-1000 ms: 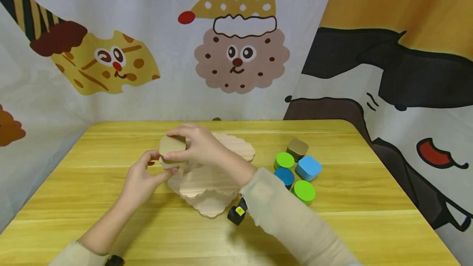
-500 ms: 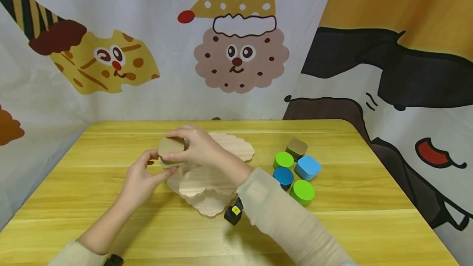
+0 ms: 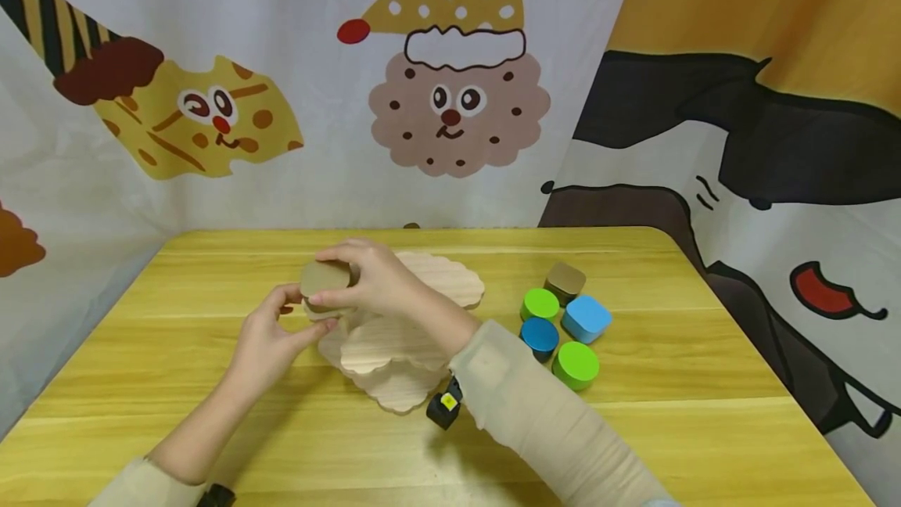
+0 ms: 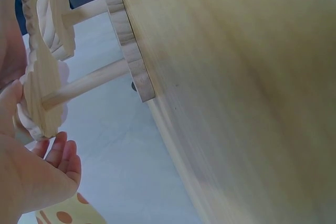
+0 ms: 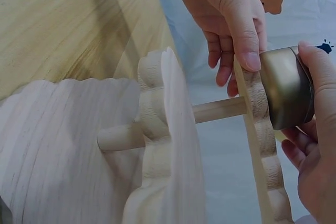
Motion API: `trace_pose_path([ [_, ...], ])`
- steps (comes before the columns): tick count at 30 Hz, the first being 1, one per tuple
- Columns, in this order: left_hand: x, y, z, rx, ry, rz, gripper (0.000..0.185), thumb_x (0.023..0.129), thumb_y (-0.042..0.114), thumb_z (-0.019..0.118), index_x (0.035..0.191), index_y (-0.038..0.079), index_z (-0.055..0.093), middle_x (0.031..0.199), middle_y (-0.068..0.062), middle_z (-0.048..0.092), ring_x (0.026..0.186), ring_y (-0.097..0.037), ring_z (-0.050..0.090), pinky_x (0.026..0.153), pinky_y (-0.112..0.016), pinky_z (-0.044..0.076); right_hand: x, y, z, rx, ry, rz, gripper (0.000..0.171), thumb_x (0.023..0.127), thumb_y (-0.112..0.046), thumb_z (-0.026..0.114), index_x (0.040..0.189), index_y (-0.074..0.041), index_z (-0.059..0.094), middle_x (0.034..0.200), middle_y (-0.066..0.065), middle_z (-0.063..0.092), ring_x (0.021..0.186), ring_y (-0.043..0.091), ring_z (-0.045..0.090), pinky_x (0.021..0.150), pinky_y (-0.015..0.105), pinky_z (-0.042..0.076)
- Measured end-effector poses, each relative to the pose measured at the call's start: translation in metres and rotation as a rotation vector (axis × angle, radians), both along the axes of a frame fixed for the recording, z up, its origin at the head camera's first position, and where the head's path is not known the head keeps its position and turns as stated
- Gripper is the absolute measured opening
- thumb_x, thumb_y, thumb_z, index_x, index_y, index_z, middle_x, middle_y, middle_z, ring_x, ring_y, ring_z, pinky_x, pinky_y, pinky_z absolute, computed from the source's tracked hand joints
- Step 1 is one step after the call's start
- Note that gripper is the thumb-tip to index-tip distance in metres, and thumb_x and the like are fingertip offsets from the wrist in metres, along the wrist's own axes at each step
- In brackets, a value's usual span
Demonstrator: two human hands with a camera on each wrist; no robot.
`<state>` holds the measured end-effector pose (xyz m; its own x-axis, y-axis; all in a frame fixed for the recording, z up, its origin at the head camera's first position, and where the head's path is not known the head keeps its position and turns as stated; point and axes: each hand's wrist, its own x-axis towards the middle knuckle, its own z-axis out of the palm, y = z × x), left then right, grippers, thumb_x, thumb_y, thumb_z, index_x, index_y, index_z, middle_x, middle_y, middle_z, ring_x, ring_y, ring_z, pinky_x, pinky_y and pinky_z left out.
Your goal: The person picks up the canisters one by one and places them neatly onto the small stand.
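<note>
Little has shifted since the earlier frames: both hands stay at the top-left shelf of the stand, and the gold tin sits a touch lower on it than a second ago.

Largest is the yellow wooden table (image 3: 633,421), backed by a cartoon-printed cloth (image 3: 450,100). On it, near the centre, stands the tiered wooden stand (image 3: 394,350), scalloped shelves joined by dowels (image 5: 218,109). Its upper-left shelf (image 5: 257,129) lies at about ten o'clock from the stand's middle.

The right hand (image 3: 376,276) reaches across from four o'clock, its fingers (image 5: 320,77) and thumb curled round the gold tin (image 3: 325,278), pinching it by its sides and pressing its base against that shelf. The left hand (image 3: 271,335) comes in from seven o'clock; its thumb (image 5: 244,35) lies on the shelf's edge just beside the tin and its fingers curl beneath, gripping the shelf.

At three o'clock from the stand, well apart from the hands, sits a cluster of small tins: two green (image 3: 540,304), a dark blue (image 3: 540,335), a light blue (image 3: 587,317) and a brown one (image 3: 565,280).
</note>
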<state>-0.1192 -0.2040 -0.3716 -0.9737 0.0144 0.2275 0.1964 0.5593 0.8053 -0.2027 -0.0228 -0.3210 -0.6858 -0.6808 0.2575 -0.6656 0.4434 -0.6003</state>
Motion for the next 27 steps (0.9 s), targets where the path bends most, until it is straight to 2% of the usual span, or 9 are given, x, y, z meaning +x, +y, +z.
trace_pose_path([
  [9, -0.001, -0.001, -0.002, -0.002, 0.021, -0.008, 0.058, 0.083, 0.032, 0.076, 0.123, -0.002, 0.051, 0.125, -0.017, 0.055, 0.114, -0.039, 0.044, 0.091, -0.057, 0.036, 0.005, 0.005, 0.011, -0.038, -0.024, -0.021, 0.068, 0.078, -0.047, 0.077, 0.135, -0.018, 0.055, 0.137, 0.0, 0.05, 0.12, 0.012, 0.047, 0.089, 0.025, 0.046],
  [14, -0.001, 0.0, -0.002, -0.007, 0.042, -0.001, 0.058, 0.082, 0.03, 0.078, 0.122, -0.003, 0.052, 0.122, -0.017, 0.056, 0.112, -0.039, 0.046, 0.091, -0.056, 0.036, 0.013, 0.015, 0.022, -0.098, -0.019, -0.028, 0.066, 0.078, -0.048, 0.076, 0.135, -0.021, 0.055, 0.137, -0.004, 0.049, 0.124, 0.012, 0.044, 0.098, 0.034, 0.041],
  [18, -0.002, 0.0, -0.002, -0.01, 0.052, 0.004, 0.057, 0.082, 0.029, 0.078, 0.121, -0.003, 0.053, 0.12, -0.017, 0.057, 0.11, -0.038, 0.047, 0.09, -0.054, 0.037, 0.021, 0.028, 0.029, -0.157, -0.023, -0.043, 0.064, 0.078, -0.047, 0.076, 0.135, -0.024, 0.056, 0.138, -0.007, 0.047, 0.127, 0.009, 0.04, 0.101, 0.04, 0.038],
  [22, -0.002, 0.0, -0.003, -0.006, 0.054, 0.006, 0.057, 0.081, 0.028, 0.079, 0.121, -0.003, 0.053, 0.119, -0.016, 0.058, 0.109, -0.036, 0.048, 0.09, -0.053, 0.036, 0.029, 0.042, 0.033, -0.213, 0.017, -0.04, 0.061, 0.079, -0.04, 0.078, 0.134, -0.024, 0.057, 0.137, -0.007, 0.049, 0.126, 0.006, 0.04, 0.102, 0.038, 0.037],
  [27, -0.001, 0.001, -0.001, 0.004, 0.038, 0.011, 0.058, 0.081, 0.029, 0.079, 0.121, -0.003, 0.053, 0.121, -0.017, 0.057, 0.11, -0.032, 0.048, 0.091, -0.053, 0.036, 0.036, 0.06, 0.033, -0.292, 0.12, -0.007, 0.059, 0.078, -0.027, 0.082, 0.131, -0.016, 0.059, 0.132, -0.001, 0.054, 0.122, 0.007, 0.044, 0.101, 0.03, 0.038],
])
